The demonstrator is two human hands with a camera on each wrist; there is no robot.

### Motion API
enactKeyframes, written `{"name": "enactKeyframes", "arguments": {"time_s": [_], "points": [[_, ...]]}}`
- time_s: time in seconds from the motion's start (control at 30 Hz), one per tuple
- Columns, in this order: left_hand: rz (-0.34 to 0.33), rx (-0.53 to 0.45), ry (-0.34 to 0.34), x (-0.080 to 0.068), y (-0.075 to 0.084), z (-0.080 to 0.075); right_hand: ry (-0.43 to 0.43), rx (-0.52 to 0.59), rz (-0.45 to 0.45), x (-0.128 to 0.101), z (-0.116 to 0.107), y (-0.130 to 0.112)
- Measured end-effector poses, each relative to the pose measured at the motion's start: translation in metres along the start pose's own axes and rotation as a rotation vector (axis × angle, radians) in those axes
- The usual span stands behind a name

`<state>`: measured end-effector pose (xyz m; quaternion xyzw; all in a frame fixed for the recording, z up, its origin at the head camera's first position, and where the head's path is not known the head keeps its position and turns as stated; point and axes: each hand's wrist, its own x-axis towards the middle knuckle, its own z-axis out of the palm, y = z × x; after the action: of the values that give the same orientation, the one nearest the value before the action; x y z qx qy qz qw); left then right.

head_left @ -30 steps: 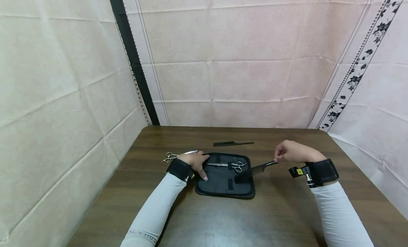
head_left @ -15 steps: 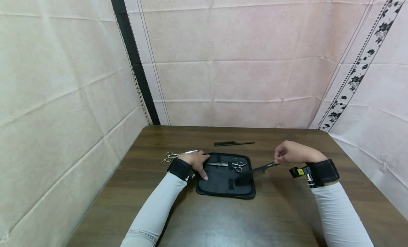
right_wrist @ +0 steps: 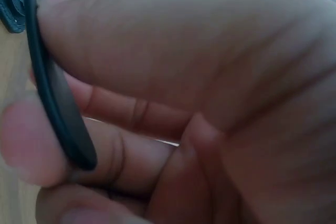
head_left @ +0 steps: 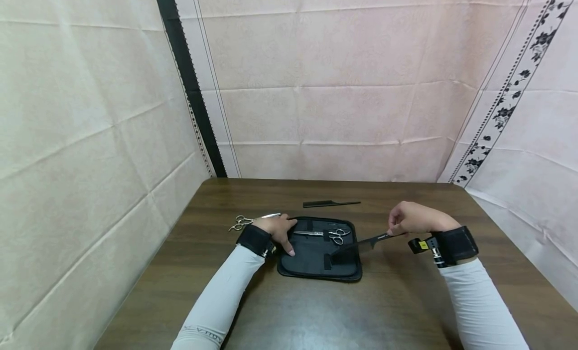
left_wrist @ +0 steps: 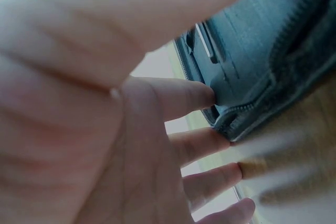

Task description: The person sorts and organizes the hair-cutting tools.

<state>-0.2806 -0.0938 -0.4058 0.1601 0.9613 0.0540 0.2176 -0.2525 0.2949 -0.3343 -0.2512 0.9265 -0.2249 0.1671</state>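
My left hand (head_left: 281, 230) rests at the left edge of an unfolded black zip case (head_left: 293, 268), thumb over its inside. In the left wrist view its spread fingers (left_wrist: 184, 99) reach the case's zipped corner (left_wrist: 231, 121). Silver scissors (head_left: 337, 234) lie under a strap in the case's upper part. My right hand (head_left: 417, 217), right of the case, pinches the handle of a black comb (head_left: 367, 241). The comb's broad end slants down over the case's lower right, near a small strap (head_left: 327, 262). In the right wrist view, thumb and fingers hold the dark handle (right_wrist: 50, 85).
A second black comb (head_left: 318, 204) with a thin tail lies on the brown table (head_left: 316, 315) behind the case. Another pair of scissors (head_left: 241, 221) lies beyond my left wrist, partly covered by the hand. Pale cloth (head_left: 338, 114) hangs around the table's back and sides.
The comb in my right hand has tilted flatter and its broad end has come closer to the small strap. More of the handle's end shows past my fingers. My left hand stays put.
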Motion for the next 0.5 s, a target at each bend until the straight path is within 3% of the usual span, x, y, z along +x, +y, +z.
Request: {"name": "enactKeyframes", "arguments": {"time_s": [0.5], "points": [[0.010, 0.002, 0.001, -0.0022, 0.0004, -0.0008, -0.023, 0.004, 0.037, 0.0005, 0.0084, 0.0003]]}}
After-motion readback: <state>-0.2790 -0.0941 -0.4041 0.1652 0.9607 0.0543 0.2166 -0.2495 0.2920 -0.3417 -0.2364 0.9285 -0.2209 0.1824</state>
